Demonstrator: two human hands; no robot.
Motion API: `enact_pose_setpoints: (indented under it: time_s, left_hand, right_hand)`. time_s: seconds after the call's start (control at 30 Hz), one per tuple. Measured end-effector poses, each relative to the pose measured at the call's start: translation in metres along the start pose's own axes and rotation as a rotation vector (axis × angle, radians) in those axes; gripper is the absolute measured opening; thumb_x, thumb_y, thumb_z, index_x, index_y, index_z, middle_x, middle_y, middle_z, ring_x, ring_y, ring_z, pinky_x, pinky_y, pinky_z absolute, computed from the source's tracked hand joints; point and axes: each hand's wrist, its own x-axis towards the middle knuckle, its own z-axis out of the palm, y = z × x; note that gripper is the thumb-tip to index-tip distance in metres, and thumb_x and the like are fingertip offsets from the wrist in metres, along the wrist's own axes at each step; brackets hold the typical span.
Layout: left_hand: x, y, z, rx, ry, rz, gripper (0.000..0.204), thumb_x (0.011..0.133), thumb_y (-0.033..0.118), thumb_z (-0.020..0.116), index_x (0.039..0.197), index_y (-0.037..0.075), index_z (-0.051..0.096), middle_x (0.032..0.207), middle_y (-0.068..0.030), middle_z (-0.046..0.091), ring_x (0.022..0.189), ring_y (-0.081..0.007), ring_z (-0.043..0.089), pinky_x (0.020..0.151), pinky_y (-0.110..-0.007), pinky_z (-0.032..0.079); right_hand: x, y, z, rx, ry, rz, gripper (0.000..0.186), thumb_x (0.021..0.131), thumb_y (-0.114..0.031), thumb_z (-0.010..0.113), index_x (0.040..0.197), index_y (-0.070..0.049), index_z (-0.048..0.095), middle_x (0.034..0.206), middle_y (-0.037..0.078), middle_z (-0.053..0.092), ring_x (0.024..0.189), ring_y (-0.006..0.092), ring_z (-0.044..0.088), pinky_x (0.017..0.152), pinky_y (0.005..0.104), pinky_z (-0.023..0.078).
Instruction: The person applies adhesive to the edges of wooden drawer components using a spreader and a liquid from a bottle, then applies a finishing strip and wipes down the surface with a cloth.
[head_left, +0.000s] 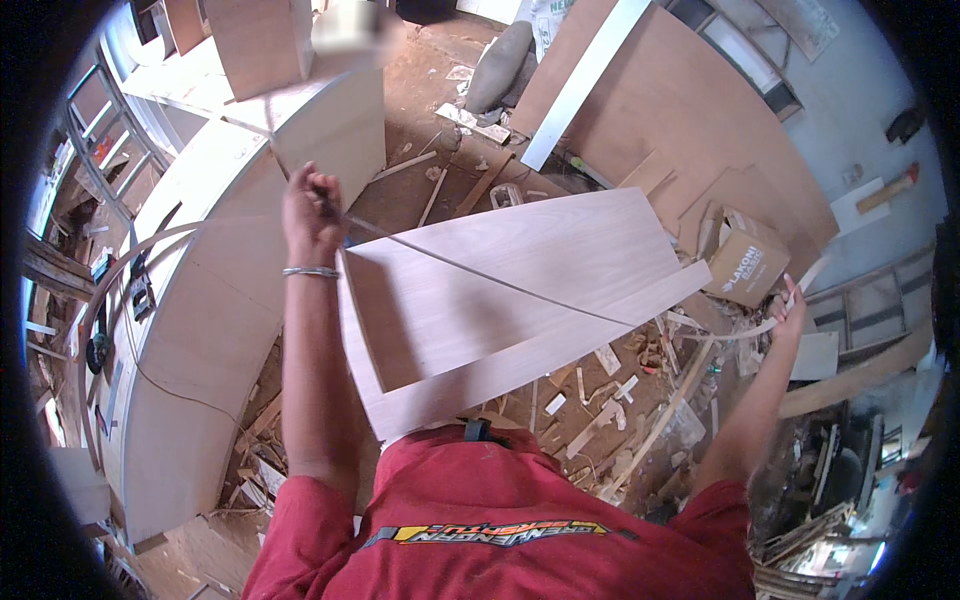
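A long, thin, flexible strip [480,268] runs slantwise over a pale wooden panel piece [540,240] with raised edges in front of me. My left hand [315,215], raised above the panel's left end, is closed on one part of the strip. Farther right, past the panel's corner, my right hand [788,310] pinches the strip where it bends upward. Another curved length of strip arcs leftward from near my left hand. Whatever else my left fist may hold is hidden by the fingers.
At left stands a long pale bench-like cabinet [210,340] with a green-and-black power tool [98,350] on it. A cardboard box [745,262] and large brown board [690,110] are at right. Wood scraps [600,410] litter the floor.
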Motion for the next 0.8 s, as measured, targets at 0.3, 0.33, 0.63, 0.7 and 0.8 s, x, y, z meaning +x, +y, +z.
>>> enact_pose_setpoints:
  time_s: [0.3, 0.33, 0.63, 0.7, 0.8]
  left_hand:
    - [-0.048, 0.119, -0.124, -0.043, 0.068, 0.516, 0.017, 0.109, 0.009, 0.046, 0.116, -0.001, 0.058, 0.081, -0.0006, 0.052, 0.063, -0.0086, 0.049, 0.056, -0.021, 0.05]
    - [-0.077, 0.107, -0.12, -0.013, 0.003, 0.513, 0.022, 0.109, 0.01, 0.048, 0.125, -0.003, 0.057, 0.083, -0.001, 0.055, 0.066, -0.0092, 0.053, 0.058, -0.022, 0.051]
    - [-0.239, -0.101, -0.008, 0.406, 0.007, 0.155, 0.054, 0.112, 0.04, 0.047, 0.153, 0.004, 0.044, 0.122, -0.0127, 0.07, 0.115, -0.0226, 0.065, 0.107, -0.04, 0.049]
    - [-0.255, -0.139, 0.005, 0.409, -0.062, 0.128, 0.054, 0.113, 0.037, 0.044, 0.156, 0.004, 0.04, 0.131, -0.0162, 0.067, 0.126, -0.0257, 0.063, 0.114, -0.042, 0.046]
    - [-0.294, -0.167, 0.012, 0.367, -0.071, 0.136, 0.052, 0.115, 0.035, 0.04, 0.157, 0.004, 0.039, 0.143, -0.0193, 0.062, 0.139, -0.0289, 0.055, 0.123, -0.044, 0.04]
  right_hand:
    - [0.182, 0.043, -0.019, 0.227, -0.153, -0.084, 0.041, 0.111, -0.03, 0.052, 0.145, -0.008, 0.059, 0.083, -0.002, 0.044, 0.071, 0.0099, 0.044, 0.067, 0.022, 0.043]
    - [0.22, 0.054, -0.011, 0.232, -0.143, -0.105, 0.04, 0.11, -0.029, 0.054, 0.142, -0.007, 0.06, 0.083, -0.001, 0.045, 0.071, 0.0114, 0.045, 0.068, 0.0229, 0.045]
    - [0.397, 0.212, 0.166, -1.491, 0.232, -0.261, 0.068, 0.095, -0.04, 0.068, 0.137, 0.01, 0.055, 0.127, 0.027, 0.067, 0.114, 0.0387, 0.067, 0.098, 0.0506, 0.054]
    - [0.339, 0.231, 0.234, -1.335, -0.087, -0.651, 0.054, 0.095, -0.033, 0.065, 0.134, 0.006, 0.06, 0.127, 0.026, 0.068, 0.116, 0.0377, 0.067, 0.103, 0.0479, 0.052]
    - [0.075, 0.244, 0.374, -0.862, -0.896, -0.649, 0.048, 0.096, -0.029, 0.067, 0.132, 0.003, 0.063, 0.126, 0.023, 0.069, 0.117, 0.0367, 0.067, 0.104, 0.0464, 0.051]
